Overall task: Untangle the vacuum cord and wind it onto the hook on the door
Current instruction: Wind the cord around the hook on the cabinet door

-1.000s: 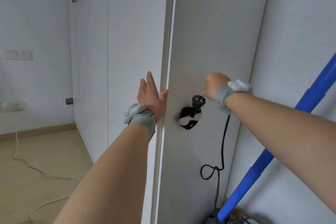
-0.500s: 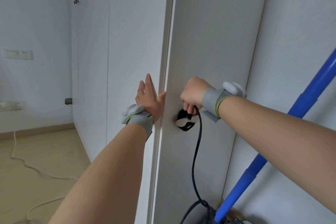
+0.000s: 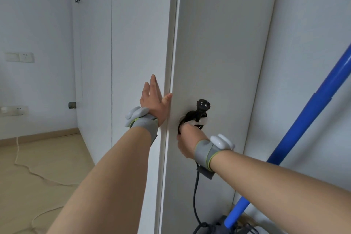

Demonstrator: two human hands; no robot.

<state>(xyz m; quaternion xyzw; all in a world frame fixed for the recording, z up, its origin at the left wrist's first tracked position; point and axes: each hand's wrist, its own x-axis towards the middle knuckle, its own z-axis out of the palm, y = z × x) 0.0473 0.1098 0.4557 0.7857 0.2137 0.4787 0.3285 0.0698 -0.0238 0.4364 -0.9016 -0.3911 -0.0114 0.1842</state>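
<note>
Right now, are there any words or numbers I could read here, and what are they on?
Small black mark high on the white panel: too small and blurred to read.
Wall socket plate: no readable label.
Black plug: no readable marking.
No other text shows.

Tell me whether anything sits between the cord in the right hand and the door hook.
Nothing visible does. The right hand grips the cord directly below the hook, which carries black turns with the plug sticking up. The left hand lies flat on the edge of the door, off to the side.
</note>
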